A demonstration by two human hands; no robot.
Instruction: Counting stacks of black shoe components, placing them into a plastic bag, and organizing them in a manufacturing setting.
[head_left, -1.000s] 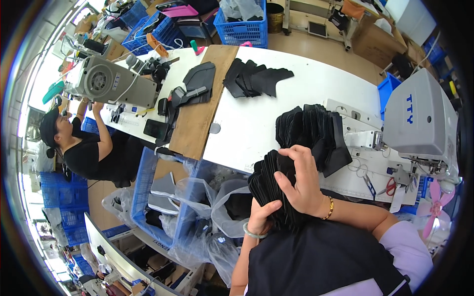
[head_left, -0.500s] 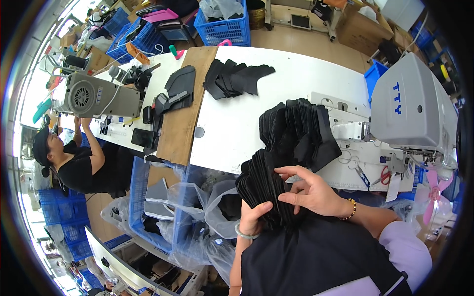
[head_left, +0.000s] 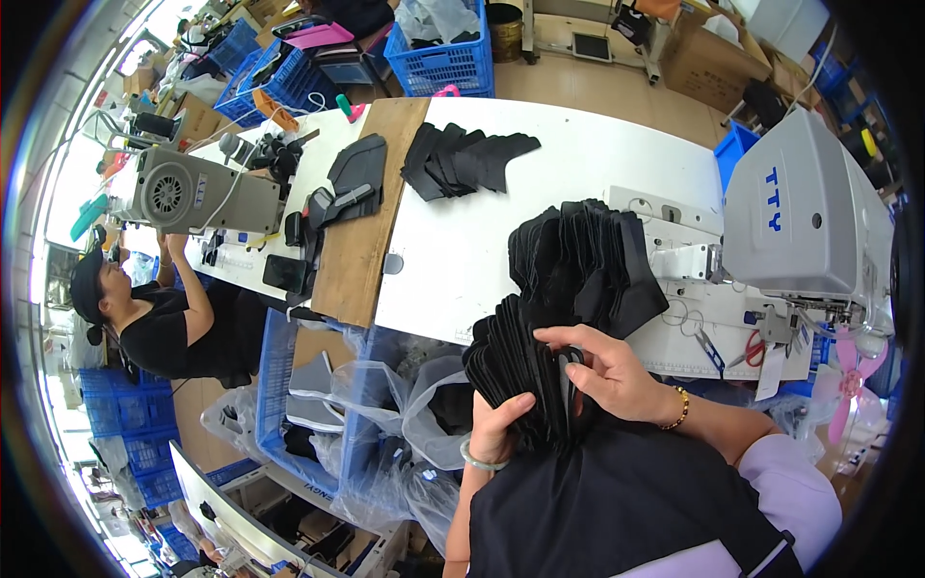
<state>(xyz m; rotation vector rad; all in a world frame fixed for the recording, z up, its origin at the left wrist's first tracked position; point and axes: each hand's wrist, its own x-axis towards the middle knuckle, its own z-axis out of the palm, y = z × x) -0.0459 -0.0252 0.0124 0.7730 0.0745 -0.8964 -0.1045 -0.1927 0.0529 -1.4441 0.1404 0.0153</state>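
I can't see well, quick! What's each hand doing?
Left hand: closed, holding the stack of black pieces.
Right hand: fingers resting on the stack.

free: bare white tabletop (head_left: 588,164) lying open ahead | blocking right: grey sewing machine (head_left: 805,217) | blocking ahead: fanned stack of black fabric pieces (head_left: 588,255) | left: blue crate (head_left: 279,366) crowding tabletop edge

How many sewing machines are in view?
2: a grey sewing machine on the white table's right; another sewing machine far left. Others may be hidden.
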